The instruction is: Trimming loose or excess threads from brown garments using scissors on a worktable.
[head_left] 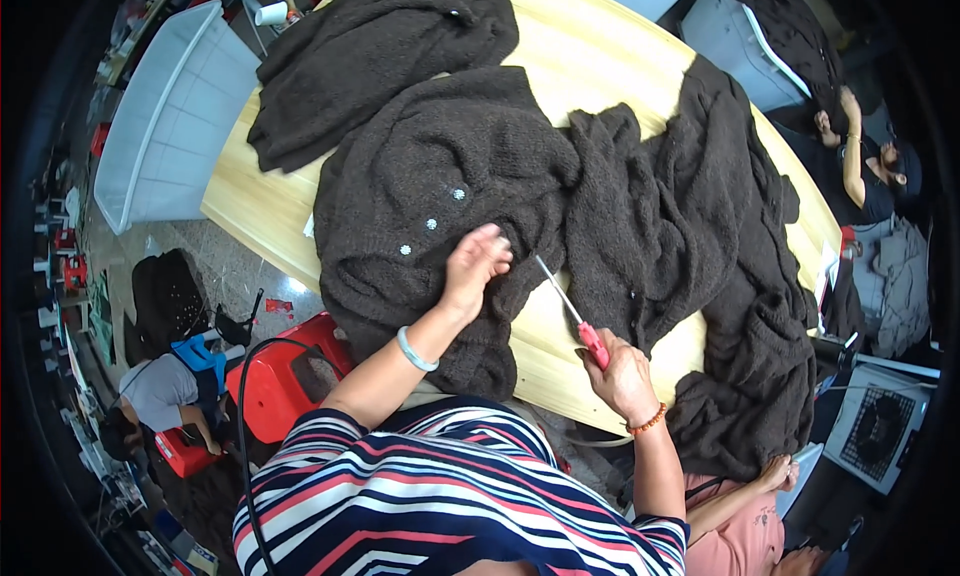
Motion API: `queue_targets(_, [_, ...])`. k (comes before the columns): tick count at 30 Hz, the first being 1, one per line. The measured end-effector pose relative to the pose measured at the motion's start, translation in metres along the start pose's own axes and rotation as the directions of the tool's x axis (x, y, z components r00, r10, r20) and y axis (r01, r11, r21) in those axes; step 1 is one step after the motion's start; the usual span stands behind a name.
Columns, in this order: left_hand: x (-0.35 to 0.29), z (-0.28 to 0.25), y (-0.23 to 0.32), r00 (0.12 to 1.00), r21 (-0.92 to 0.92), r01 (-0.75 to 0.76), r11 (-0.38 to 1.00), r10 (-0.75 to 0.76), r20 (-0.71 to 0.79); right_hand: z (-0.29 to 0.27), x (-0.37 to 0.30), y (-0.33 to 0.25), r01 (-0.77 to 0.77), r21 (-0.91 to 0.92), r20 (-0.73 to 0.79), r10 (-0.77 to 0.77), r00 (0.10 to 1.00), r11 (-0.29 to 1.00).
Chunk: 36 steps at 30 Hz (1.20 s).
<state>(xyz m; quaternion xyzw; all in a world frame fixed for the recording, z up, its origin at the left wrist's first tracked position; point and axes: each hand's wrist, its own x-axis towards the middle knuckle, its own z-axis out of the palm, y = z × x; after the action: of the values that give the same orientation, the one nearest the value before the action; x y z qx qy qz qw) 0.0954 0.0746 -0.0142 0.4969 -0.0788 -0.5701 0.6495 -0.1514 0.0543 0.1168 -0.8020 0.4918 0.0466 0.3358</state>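
My left hand (477,266) is over a dark brown knitted cardigan (400,196), just right of its row of several shiny round buttons (431,224). Its fingers are curled together; whatever they pinch, if anything, is too small to make out. In my right hand (622,381) is a red-handled tool (592,344) with a slim metal shaft, whose exact kind is unclear. The shaft tilts up and left, and its tip is close to the cardigan's right edge, a short way from my left fingers. More dark knitwear (660,216) lies bunched just beyond the tip.
A pale wooden table (590,46) carries another dark knit pile (390,56) at far left. Grey-white bins (165,116) stand off both far corners. A red stool (285,376) is at lower left. Co-workers (735,536) sit at right, lower right and lower left.
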Motion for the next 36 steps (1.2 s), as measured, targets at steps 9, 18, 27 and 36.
queue_targets(9, [-0.004,-0.011,0.041,0.998,-0.618,0.037,0.786,-0.063,-0.02,-0.017,0.044,-0.051,0.214,-0.081,-0.057,-0.219,0.974,0.974])
queue_targets(18, [0.024,-0.006,0.049,0.993,-0.793,0.004,0.609,-0.094,-0.067,-0.011,0.056,-0.056,0.219,-0.124,-0.031,-0.224,0.974,0.968])
queue_targets(27, [0.004,-0.03,0.098,0.926,-0.496,-0.368,0.787,0.261,-0.272,-0.017,0.061,-0.054,0.192,-0.1,-0.017,-0.195,0.981,0.976])
queue_targets(36, [0.019,-0.075,0.103,0.911,-0.507,-0.411,0.758,0.328,-0.248,-0.019,0.073,-0.08,0.295,-0.06,0.057,-0.292,0.955,0.954])
